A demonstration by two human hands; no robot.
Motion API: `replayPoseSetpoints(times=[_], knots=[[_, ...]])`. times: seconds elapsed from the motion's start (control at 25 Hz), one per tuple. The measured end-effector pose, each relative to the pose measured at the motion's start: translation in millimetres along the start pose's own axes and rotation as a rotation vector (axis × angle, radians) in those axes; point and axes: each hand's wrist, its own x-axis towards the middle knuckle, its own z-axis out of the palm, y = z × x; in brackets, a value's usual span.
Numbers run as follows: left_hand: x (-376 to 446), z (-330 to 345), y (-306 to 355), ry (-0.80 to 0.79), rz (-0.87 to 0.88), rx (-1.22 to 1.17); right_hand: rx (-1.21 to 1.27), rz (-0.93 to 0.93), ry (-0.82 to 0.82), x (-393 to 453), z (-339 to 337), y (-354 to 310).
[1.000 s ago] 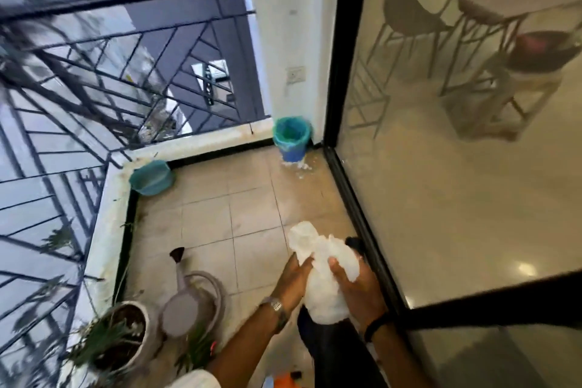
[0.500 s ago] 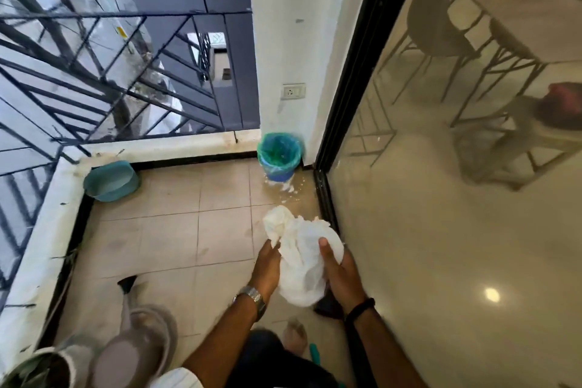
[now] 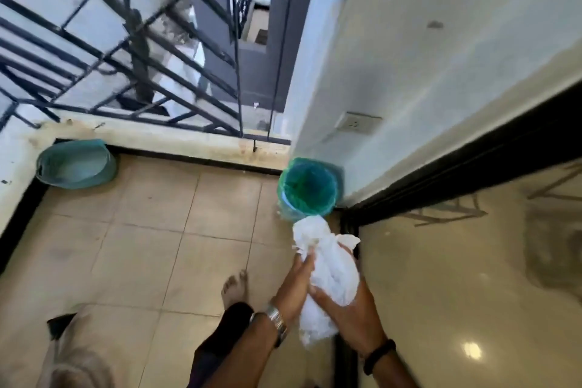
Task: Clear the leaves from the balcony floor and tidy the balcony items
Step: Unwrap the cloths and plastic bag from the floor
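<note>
A crumpled white plastic bag (image 3: 330,268) is held between both my hands just in front of a small bin (image 3: 307,189) lined with a green bag, which stands in the corner by the white wall. My left hand (image 3: 294,287) grips the bag's left side. My right hand (image 3: 349,312) cups it from below and the right. The bag's top end nearly reaches the bin's near rim. The tiled balcony floor (image 3: 141,246) shows no leaves where I can see it.
A teal basin (image 3: 75,164) leans against the low ledge at the far left. A grey watering can (image 3: 75,356) is at the bottom left. My bare foot (image 3: 234,288) stands mid-floor. Black railing (image 3: 141,66) bounds the far side; a glass door (image 3: 472,261) runs along the right.
I have stepped closer to the bin, carrying the white bag forward in both hands until it is just short of the rim. The plant pot has left the view.
</note>
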Motion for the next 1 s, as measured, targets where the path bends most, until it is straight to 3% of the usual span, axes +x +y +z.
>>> replayPoseSetpoints(times=[0.12,0.28,0.4,0.48,0.52,0.64,0.8,1.0], knots=[[99,-35,-1,-0.003,-0.020,-0.035,-0.059,0.086,0.030,99,2,37],[197,-68,-19,0.126,-0.029,0.180,-0.202,0.043,0.126,217,0,69],[255,-92,-39,0.222,0.006,0.458,-0.275,0.073,0.321,303,2,107],[295,-103,-52,0.284,0.121,0.736,-0.326,0.138,0.333,346,3,138],[318,-105,-55,0.305,0.165,0.848,-0.363,0.143,0.279,365,5,153],[406,-104,-67,0.375,0.147,1.019,-0.631,-0.072,-0.006,419,15,219],[476,-113,-94,0.364,0.112,0.946,-1.092,-0.194,-0.417,493,35,303],[491,-118,-112,0.398,0.244,0.957,-1.301,0.231,-0.521,569,73,383]])
